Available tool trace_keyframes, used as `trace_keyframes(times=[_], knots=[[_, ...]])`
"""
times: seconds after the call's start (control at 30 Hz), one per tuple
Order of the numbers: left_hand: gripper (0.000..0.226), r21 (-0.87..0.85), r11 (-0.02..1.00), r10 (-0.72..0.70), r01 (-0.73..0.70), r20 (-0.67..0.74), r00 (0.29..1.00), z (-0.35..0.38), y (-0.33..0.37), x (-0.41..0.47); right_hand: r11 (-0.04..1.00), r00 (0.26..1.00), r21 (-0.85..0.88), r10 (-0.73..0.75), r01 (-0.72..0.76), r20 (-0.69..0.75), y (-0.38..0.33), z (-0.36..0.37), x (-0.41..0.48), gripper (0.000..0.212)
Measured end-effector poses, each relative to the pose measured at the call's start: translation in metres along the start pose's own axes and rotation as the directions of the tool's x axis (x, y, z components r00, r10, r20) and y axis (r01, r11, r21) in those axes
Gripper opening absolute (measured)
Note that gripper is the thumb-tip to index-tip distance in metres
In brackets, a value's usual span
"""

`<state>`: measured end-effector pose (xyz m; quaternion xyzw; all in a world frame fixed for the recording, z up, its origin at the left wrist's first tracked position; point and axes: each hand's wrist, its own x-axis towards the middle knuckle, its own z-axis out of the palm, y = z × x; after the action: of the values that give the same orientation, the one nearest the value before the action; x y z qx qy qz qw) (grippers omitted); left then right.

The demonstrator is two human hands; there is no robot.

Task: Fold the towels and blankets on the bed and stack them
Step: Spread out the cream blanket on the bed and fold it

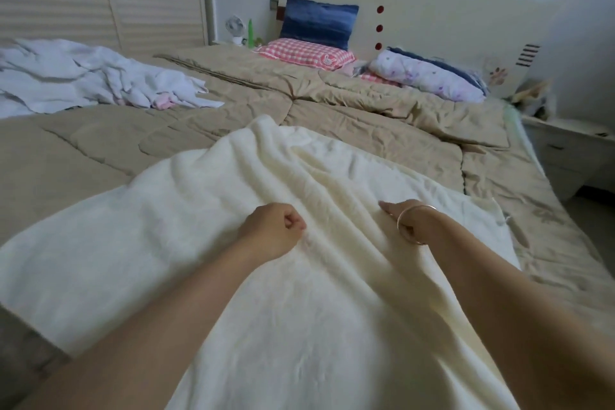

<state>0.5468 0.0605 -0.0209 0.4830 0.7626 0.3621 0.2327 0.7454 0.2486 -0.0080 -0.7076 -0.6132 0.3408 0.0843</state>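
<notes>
Left hand (273, 230) fisted, right hand (397, 215) outstretched.

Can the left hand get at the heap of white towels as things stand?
Probably not without leaning: the white towels lie far off to the left, well beyond the left hand, which grips the cream blanket. Only bare quilt lies between.

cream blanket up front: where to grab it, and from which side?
Probably the right-side corner of the cream blanket, which lies flat and exposed on the beige quilt. Come from the right with the right hand, pinching the edge from above; the middle is bunched into ridges, so a grip there would likely gather folds.
</notes>
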Motion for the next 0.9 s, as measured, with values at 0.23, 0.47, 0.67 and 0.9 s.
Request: trace_keyframes(times=[0.23, 0.47, 0.67, 0.9], knots=[[0.018, 0.061, 0.997, 0.055, -0.054, -0.014, 0.998, 0.019, 0.041, 0.023, 0.99, 0.979, 0.033, -0.14, 0.137, 0.15, 0.007, -0.01, 0.016, 0.055], [0.02, 0.164, 0.982, 0.085, -0.089, 0.032, 0.996, 0.058, 0.057, 0.053, 0.96, 0.884, 0.247, 0.0, 0.131, -0.468, 0.065, -0.117, 0.059, 0.032], [0.019, 0.254, 0.962, 0.079, -0.101, 0.094, 0.992, 0.087, 0.075, 0.093, 0.661, 0.988, 0.745, 0.152, -0.089, -0.017, 0.093, -0.117, 0.088, 0.02], [0.023, 0.258, 0.946, 0.177, -0.196, 0.095, 0.98, 0.116, 0.105, 0.137, 0.681, 0.993, 0.73, -0.034, -0.061, 0.115, 0.087, -0.109, 0.104, 0.023]])
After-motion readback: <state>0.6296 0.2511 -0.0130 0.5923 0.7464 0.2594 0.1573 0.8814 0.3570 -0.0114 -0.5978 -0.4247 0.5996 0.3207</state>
